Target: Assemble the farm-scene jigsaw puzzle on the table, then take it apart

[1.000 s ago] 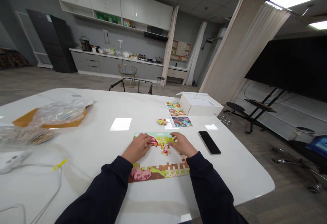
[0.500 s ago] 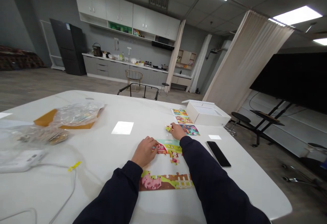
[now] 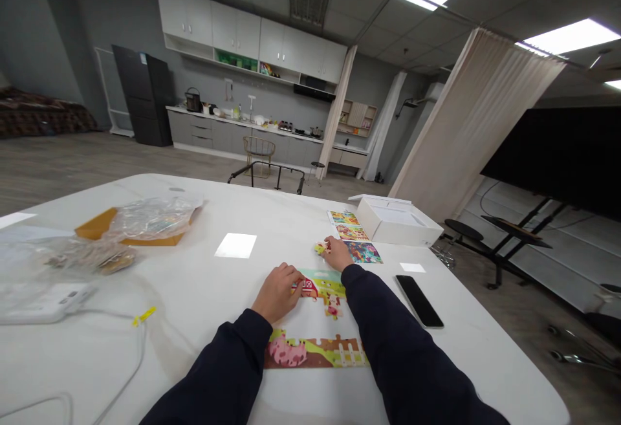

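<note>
My right hand (image 3: 339, 255) is closed on a small yellow-green jigsaw piece (image 3: 319, 249), just beyond the far edge of the assembled part. On the white table lies a partly assembled jigsaw puzzle. Its far strip shows a red barn (image 3: 308, 286) and green field. Its near strip shows a pink spotted pig (image 3: 287, 351) and a white fence. A cow section (image 3: 333, 306) hangs down from the far strip into the gap between them. My left hand (image 3: 277, 292) rests at the barn's left side, fingers curled together; what lies under its fingertips is hidden.
Picture cards (image 3: 361, 252) lie beyond my right hand, beside an open white box (image 3: 395, 221). A black phone (image 3: 419, 301) is at the right. At the left are plastic bags (image 3: 154, 217) on an orange-yellow tray (image 3: 94, 223), and a white device with a cable (image 3: 53, 303).
The whole view has shifted slightly. Both hands stay in nearly the same places, the right one still with the yellow-green jigsaw piece.
</note>
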`<state>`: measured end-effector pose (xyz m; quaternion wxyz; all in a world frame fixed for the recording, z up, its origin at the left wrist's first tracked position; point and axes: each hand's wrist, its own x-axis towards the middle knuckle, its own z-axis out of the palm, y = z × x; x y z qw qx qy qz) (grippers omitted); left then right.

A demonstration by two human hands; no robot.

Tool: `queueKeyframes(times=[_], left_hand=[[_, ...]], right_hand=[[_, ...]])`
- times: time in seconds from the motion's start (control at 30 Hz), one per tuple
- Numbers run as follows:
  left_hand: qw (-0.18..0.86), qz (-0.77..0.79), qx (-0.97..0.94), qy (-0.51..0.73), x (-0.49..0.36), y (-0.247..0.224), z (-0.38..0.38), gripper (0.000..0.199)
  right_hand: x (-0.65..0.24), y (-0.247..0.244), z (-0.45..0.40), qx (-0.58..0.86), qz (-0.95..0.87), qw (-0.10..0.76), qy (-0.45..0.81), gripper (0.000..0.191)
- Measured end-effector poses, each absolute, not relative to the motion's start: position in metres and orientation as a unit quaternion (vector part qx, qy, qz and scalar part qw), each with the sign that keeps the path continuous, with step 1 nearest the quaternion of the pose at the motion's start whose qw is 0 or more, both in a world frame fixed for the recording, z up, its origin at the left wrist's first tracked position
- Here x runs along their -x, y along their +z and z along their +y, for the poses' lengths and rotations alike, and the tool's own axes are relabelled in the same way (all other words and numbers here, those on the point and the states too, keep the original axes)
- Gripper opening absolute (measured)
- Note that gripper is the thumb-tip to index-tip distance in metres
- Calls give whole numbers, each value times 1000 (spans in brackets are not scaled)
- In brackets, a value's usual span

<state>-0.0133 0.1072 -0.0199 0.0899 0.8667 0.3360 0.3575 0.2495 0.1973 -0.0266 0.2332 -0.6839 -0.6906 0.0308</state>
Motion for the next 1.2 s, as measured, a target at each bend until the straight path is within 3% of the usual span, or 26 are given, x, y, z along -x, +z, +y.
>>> queueKeyframes(times=[0.2, 0.3, 0.4, 0.5, 0.73, 1.03, 1.2], left_hand=[[88, 339, -864, 363, 13, -17, 107, 14], [101, 344, -848, 390, 11, -9, 101, 19], [122, 324, -842, 415, 2, 0, 88, 38], [145, 292, -841, 432, -11, 2, 74, 42], [261, 271, -807, 454, -29, -10, 62, 21], [308, 281, -801, 430, -40, 1, 57, 23], [302, 297, -809, 408, -47, 2, 64, 18]], right_hand=[[-238, -10, 177, 673, -678, 294, 31, 43], [-226, 1, 144, 636, -665, 387, 60, 44], [-212, 6, 97, 584, -613, 489, 208, 54], [-202, 8, 56, 548, -511, 533, 393, 65], [-204, 17, 25, 517, -392, 541, 535, 65], [-231, 12, 21, 473, -377, 551, 576, 49], [-272, 7, 30, 489, -495, 500, 516, 53]])
